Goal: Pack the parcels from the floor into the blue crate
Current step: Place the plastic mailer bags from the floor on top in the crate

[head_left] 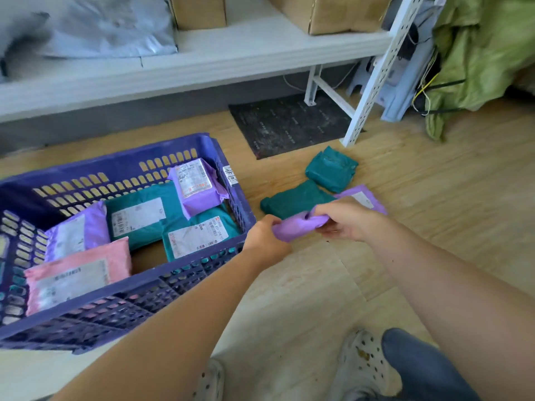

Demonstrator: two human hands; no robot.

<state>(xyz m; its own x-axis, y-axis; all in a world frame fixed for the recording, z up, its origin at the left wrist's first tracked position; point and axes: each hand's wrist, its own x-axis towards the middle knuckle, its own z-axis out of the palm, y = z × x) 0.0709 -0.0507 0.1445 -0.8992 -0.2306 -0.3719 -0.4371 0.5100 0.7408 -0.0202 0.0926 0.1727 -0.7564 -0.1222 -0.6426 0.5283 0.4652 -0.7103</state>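
The blue crate (223, 157) stands on the wooden floor at the left and holds several parcels: teal, purple and pink ones with white labels. Just right of the crate, my left hand (265, 237) and my right hand (346, 219) both grip a purple parcel (298, 227) by its near edge; its far end with a white label lies toward the right. Behind it on the floor lie two teal parcels, one flat (292, 199) and one further back (331, 169).
A white metal shelf (202, 62) with cardboard boxes and a grey bag runs along the back. Its upright post (373, 82) stands on the floor near a dark mat (286, 125). Green sacks (480, 53) pile at the right. My feet in white clogs are at the bottom.
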